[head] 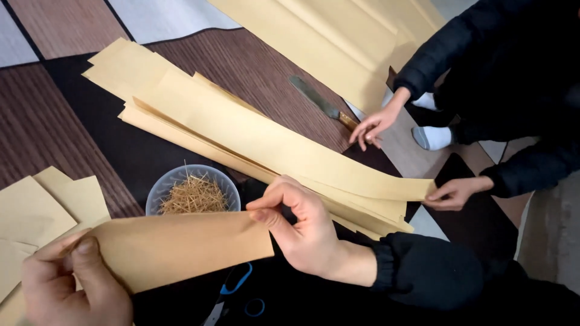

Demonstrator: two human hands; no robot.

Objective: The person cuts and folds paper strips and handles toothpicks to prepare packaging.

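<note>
- A tan paper sheet [175, 247] is being held flat and nearly level between the person's two hands, low in the view, above the dark floor mat [139, 157].
- The left hand [72, 284] is pinching the sheet's left end, thumb lying on top and fingers curled underneath.
- The right hand [302, 226] is gripping the sheet's right edge between thumb and bent fingers, its dark sleeve cuff [393, 265] trailing behind.
- A clear bowl of thin straw-coloured sticks [193, 192] is sitting just behind the sheet.
- Blue-handled scissors [232, 296] are lying below the sheet, partly hidden by it.
- A stack of long tan strips [241, 130] is stretching diagonally across the mat.
- Another person's two hands are resting nearby: one [456, 193] is touching the stack's end, the other [371, 128] is lying by a knife [320, 104].
- More cut tan pieces [42, 208] are lying at the left.
</note>
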